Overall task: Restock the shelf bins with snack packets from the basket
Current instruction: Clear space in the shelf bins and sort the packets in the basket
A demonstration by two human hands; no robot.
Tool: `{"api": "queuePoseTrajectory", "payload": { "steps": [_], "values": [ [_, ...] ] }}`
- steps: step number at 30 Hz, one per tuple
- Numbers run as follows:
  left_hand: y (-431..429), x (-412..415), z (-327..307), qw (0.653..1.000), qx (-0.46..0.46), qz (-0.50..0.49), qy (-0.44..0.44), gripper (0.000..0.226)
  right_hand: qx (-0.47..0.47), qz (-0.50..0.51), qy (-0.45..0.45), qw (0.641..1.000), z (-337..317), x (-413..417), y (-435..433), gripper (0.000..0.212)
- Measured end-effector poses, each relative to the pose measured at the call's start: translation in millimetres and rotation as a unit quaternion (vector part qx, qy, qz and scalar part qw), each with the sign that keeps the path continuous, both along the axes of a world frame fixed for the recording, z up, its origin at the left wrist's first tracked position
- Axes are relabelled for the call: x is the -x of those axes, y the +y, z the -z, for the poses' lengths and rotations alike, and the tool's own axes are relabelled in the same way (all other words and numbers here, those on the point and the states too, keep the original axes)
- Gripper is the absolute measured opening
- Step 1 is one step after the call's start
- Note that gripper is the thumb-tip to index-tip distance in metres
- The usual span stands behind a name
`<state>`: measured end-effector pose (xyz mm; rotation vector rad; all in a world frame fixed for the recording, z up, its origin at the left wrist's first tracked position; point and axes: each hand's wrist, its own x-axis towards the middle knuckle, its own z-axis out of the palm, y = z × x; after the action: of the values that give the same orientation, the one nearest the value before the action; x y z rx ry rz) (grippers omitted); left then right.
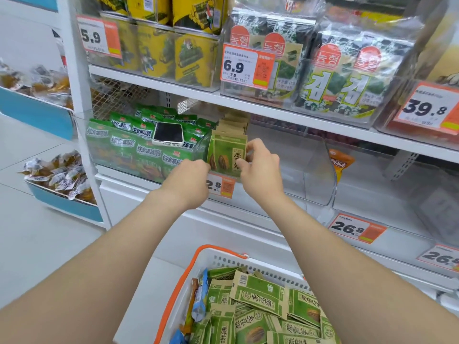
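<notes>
A row of green-and-tan seed packets [227,151] stands upright in a clear shelf bin [285,170], at its left side. My left hand [190,181] grips the front packet's lower left edge, fingers curled. My right hand [260,167] pinches the same packet's right edge. Below, a white basket [218,260] with an orange handle holds several more green seed packets [263,304] lying loose, plus a blue packet [200,296].
A phone [168,134] lies on green packets [129,145] in the left-hand bin. Most of the seed bin to the right has room. An orange packet [341,162] sits in the neighbouring bin. Seaweed packs [335,78] fill the shelf above. Price tags hang on the bin fronts.
</notes>
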<state>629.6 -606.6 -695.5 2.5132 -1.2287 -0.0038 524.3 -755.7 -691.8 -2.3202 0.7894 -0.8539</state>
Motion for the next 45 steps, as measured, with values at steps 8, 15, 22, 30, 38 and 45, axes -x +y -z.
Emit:
{"api": "queuePoseTrajectory", "payload": {
  "steps": [8,15,22,30,38,45],
  "values": [
    [-2,-9,2,0.999,0.0,0.024,-0.023,0.022,-0.073,0.029,0.088,0.993,-4,-45,-1,0.013],
    [-1,-11,2,0.999,-0.009,0.049,-0.021,0.014,-0.085,0.051,0.137,0.986,3,-64,-7,0.029],
    [3,-17,-1,0.997,-0.008,0.075,-0.01,0.012,-0.085,0.087,0.12,0.985,12,-60,-11,0.027],
    [17,-9,-8,0.997,0.004,0.074,0.001,0.009,0.113,0.021,-0.006,0.993,23,-19,14,0.017],
    [16,13,30,0.93,-0.343,0.108,0.076,0.034,0.102,-0.188,0.246,0.945,122,60,52,0.027],
    [6,48,72,0.875,-0.454,0.162,0.056,0.042,-0.01,-0.251,0.463,0.85,206,109,76,0.049]
  ]
}}
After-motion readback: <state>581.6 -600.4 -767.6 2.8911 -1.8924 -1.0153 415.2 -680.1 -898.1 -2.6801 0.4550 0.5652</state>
